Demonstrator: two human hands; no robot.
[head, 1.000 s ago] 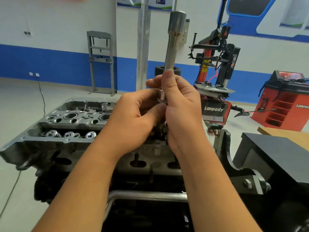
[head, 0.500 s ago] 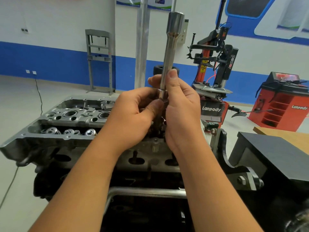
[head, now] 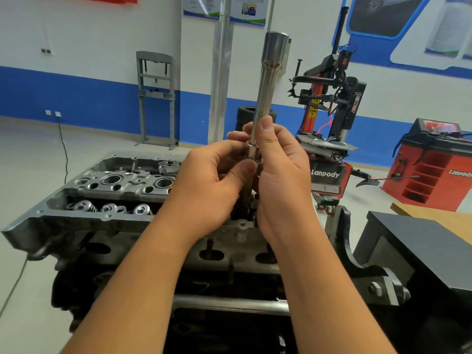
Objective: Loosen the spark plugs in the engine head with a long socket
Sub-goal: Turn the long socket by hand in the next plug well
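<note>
I hold a long steel socket (head: 268, 85) upright in front of me, its wide end up. My right hand (head: 278, 175) wraps its lower shaft, thumb pressed along it. My left hand (head: 212, 185) pinches the lower end from the left, thumb against the metal collar. The socket's bottom part is hidden between my palms. Below and behind the hands sits the grey engine head (head: 107, 192), with open round wells and valve springs visible on its left half. The right half of the head is covered by my hands, and no spark plug is visible.
The engine rests on a black stand with a steel bar (head: 229, 304) across the front. A black box (head: 419, 251) stands at the right. Behind are a tyre changer (head: 329, 139), a red cabinet (head: 431, 169), a metal pillar (head: 221, 72) and a grey press frame (head: 155, 98).
The socket and both hands have stayed together at nearly the same spot, shifting slightly as my head moves. My grip looks the same.
</note>
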